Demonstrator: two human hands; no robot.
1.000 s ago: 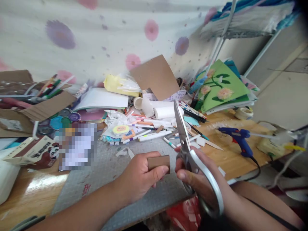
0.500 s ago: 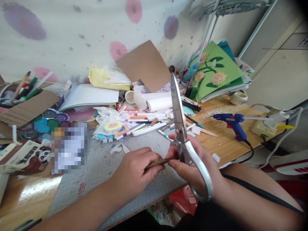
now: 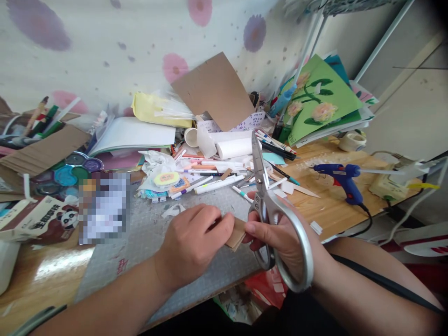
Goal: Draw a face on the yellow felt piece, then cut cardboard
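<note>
Between my two hands is a small piece of brown cardboard, tilted so that its flat face shows. My left hand pinches it from the left, fingers curled over its upper edge. On its right edge rest the thumb and fingertips of my right hand. That same hand also carries large metal scissors, blades pointing up and away from the cardboard, one handle loop hanging below the palm. The hands are above the near edge of a grey cutting mat.
Markers and pens lie heaped behind the hands with a white paper roll. To the right sits a blue glue gun by a power strip. A panda-printed carton and a paint palette are at left.
The cardboard has turned from edge-on to showing its flat face. My left hand has shifted its grip, and the scissors have dropped slightly, with their handles spread further apart.
</note>
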